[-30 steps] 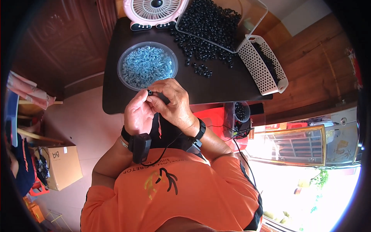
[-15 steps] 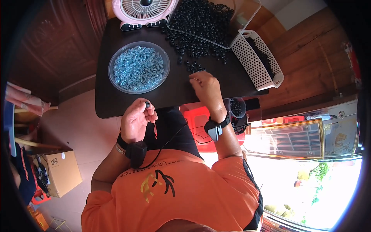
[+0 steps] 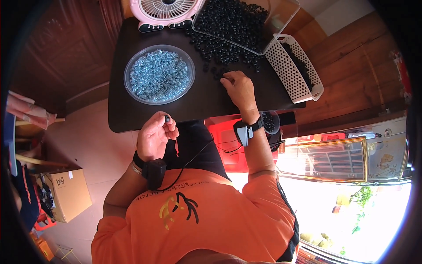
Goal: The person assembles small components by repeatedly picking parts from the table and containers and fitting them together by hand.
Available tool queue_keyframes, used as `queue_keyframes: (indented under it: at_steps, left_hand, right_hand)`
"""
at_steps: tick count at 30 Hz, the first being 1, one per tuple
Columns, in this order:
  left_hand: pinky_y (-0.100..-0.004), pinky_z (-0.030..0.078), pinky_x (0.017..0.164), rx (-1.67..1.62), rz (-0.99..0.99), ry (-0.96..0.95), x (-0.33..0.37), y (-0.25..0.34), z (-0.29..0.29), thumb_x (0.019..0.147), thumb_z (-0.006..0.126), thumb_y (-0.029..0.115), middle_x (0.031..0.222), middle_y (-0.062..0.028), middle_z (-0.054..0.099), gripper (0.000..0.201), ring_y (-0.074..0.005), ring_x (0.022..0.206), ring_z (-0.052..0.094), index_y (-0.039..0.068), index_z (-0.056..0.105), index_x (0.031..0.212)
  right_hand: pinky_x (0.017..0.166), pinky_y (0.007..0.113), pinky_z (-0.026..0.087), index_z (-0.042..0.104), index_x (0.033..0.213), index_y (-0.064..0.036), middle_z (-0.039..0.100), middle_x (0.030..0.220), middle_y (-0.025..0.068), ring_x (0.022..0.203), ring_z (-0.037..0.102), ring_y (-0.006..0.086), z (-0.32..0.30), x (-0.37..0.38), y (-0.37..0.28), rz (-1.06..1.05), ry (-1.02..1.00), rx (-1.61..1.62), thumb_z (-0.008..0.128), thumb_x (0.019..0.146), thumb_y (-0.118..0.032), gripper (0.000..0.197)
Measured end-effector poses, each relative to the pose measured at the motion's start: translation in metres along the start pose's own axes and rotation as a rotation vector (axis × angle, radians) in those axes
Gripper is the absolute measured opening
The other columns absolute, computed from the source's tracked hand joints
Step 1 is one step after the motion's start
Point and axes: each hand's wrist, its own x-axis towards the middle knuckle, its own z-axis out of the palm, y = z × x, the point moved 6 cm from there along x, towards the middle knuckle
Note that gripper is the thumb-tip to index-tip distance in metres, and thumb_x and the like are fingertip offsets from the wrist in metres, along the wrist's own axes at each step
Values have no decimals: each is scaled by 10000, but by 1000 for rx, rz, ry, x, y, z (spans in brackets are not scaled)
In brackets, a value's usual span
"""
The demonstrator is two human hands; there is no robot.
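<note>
My left hand [image 3: 154, 136], palm up before the table's front edge, pinches a small round black bead [image 3: 167, 119] between its fingertips. A thin red strip [image 3: 177, 148] dangles below those fingers. Over the table, my right hand [image 3: 240, 90] reaches to the near edge of the loose black beads [image 3: 222, 49]. Its fingers are bent together, and whatever lies between the fingertips is too small to make out. To the left stands a round clear tub [image 3: 192, 83] full of light-blue translucent beads [image 3: 158, 75].
A clear bin [image 3: 293, 15] lies tipped at the back, black beads spilling from it onto the dark table [image 3: 127, 119]. A pink fan [image 3: 167, 20] stands back left. A white perforated basket [image 3: 285, 75] is at the right. Below the table are a red stool [image 3: 222, 132] and a small bead cup [image 3: 274, 123].
My right hand has moved slightly away from me and to the right, to the edge of the black beads. My left hand still pinches its bead.
</note>
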Motion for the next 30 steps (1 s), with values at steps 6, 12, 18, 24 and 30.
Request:
queue_keyframes:
  at_steps: [6, 12, 18, 24, 30]
  left_hand:
    - [-283, 426, 664, -17, -15, -11, 1, 0, 0, 933, 455, 236, 779, -48, 520, 198, -191, 725, 553, 57, 519, 877]
    - [-275, 426, 663, -18, -10, -49, 1, 2, 3, 935, 460, 241, 784, -46, 525, 205, -185, 724, 554, 53, 523, 886]
    - [-268, 423, 655, -3, 5, -78, 2, 8, 11, 936, 458, 242, 781, -46, 526, 208, -180, 723, 550, 48, 520, 897]
    - [-267, 420, 652, -13, 17, -79, 0, 12, 10, 940, 451, 251, 784, -50, 528, 220, -178, 722, 547, 43, 516, 911]
    - [-268, 417, 653, -11, 31, -75, -3, 13, 8, 935, 454, 249, 786, -50, 529, 215, -176, 723, 546, 44, 515, 917]
  right_hand:
    - [638, 324, 501, 682, 900, -33, 639, 810, 129, 692, 639, 239, 3, 6, 1, -66, -78, -146, 669, 766, -133, 168]
    - [694, 253, 474, 659, 953, 1, 638, 812, 46, 753, 599, 124, 10, -10, -15, 220, -277, 757, 577, 880, -86, 140]
    - [741, 263, 488, 609, 1041, 13, 629, 895, 60, 803, 591, 133, 22, -25, -64, 260, -428, 1339, 569, 909, -84, 169]
    - [742, 274, 498, 611, 1014, 5, 634, 911, 80, 794, 600, 141, 34, -31, -92, 265, -485, 1430, 554, 918, -80, 140]
    - [699, 256, 489, 605, 1000, 0, 629, 883, 74, 749, 584, 126, 36, -31, -103, 248, -485, 1394, 560, 919, -95, 132]
